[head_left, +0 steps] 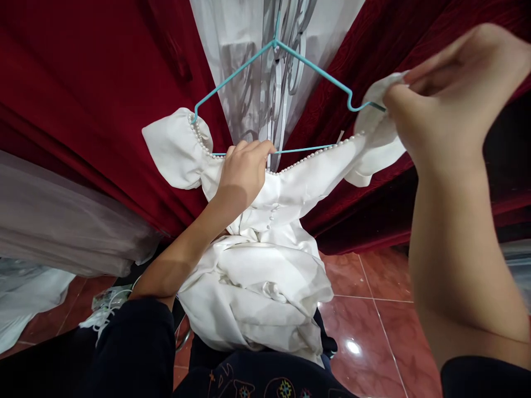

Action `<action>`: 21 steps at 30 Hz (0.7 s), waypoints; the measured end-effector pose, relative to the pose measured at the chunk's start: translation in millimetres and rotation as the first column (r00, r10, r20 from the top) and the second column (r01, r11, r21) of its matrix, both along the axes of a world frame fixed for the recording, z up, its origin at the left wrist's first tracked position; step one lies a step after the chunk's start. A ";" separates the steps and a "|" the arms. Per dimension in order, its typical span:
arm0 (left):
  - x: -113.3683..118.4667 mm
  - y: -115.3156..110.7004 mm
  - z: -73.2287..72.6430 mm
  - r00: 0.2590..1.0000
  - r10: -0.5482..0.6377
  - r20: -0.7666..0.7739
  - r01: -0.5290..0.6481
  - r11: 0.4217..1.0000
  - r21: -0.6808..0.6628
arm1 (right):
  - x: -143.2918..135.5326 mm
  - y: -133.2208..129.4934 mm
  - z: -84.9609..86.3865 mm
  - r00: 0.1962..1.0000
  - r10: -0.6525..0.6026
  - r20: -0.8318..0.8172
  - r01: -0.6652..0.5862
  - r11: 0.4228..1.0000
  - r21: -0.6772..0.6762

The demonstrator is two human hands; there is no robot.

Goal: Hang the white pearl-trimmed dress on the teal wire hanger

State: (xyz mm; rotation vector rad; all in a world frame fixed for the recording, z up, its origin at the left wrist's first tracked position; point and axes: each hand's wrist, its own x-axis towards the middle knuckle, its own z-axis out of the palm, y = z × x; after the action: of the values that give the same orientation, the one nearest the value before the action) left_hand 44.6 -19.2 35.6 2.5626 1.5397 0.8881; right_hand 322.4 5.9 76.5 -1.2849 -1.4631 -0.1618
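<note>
A white dress (286,193) with pearl trim along its neckline hangs on a thin turquoise hanger (315,69), its skirt bunched over my lap. My left hand (245,171) is closed on the dress at the middle of the neckline, by the hanger's lower bar. At the right, my right hand (452,88) pinches the top of the right puffed sleeve, close to the hanger's end. The left puffed sleeve (172,149) hangs over the other end of the hanger, its strap edge lined with pearls.
Dark red curtains (103,83) hang on both sides. White metal scrollwork (276,94) stands behind the hanger. Pale sheer fabric (62,210) hangs at the left, with a plastic bag (110,298) below. The floor has red tiles (357,320).
</note>
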 end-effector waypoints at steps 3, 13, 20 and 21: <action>-0.7 0.8 -2.4 1.000 0.005 -0.001 -0.005 1.000 0.008 | -19.9 5.9 7.0 0.996 0.081 0.037 -0.079 0.995 -0.060; -5.0 4.1 -17.5 0.998 -0.042 0.055 0.036 0.993 0.110 | -87.2 -22.9 -65.8 0.851 0.349 0.393 -0.363 0.931 -0.039; -41.2 3.4 -22.0 0.982 -0.038 0.185 -0.030 0.935 0.353 | -101.8 -18.2 -104.2 0.918 0.189 0.350 -0.240 0.964 0.110; -49.8 5.5 -19.7 0.966 0.026 0.256 -0.126 0.916 0.382 | -102.0 -18.5 -104.0 0.920 0.186 0.345 -0.238 0.965 0.112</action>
State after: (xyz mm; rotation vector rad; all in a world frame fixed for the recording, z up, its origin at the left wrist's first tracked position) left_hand -5.2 -13.7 15.9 2.5119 1.5255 1.6107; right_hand 220.4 -12.6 -27.5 -0.9978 -1.8314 -0.3523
